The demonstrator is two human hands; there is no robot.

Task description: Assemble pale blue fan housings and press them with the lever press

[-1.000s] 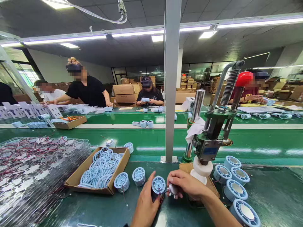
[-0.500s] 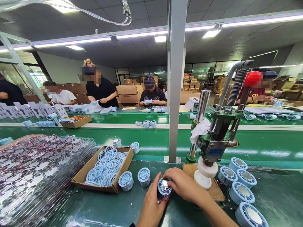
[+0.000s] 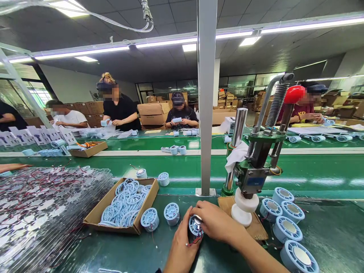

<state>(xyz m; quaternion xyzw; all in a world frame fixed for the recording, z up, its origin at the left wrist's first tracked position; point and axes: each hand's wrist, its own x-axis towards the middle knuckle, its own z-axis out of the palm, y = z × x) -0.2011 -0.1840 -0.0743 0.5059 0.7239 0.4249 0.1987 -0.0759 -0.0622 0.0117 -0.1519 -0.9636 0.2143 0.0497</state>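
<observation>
The metal disc (image 3: pixel 198 219) has moved from beside the blue housing (image 3: pixel 193 229) to its face. My left hand (image 3: pixel 179 242) curls round the housing, red wires (image 3: pixel 196 240) outside; my right hand (image 3: pixel 214 223) fingers the disc's edge, best kept level and centred.

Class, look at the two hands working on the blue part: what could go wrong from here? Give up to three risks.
The red and black wires hang loose by the left hand and might get snagged or pinched.

The silver disc, under the fingers of the right hand, could seat crookedly in the blue housing.

The right forearm lies close to the finished-looking housings and might knock one.
</observation>
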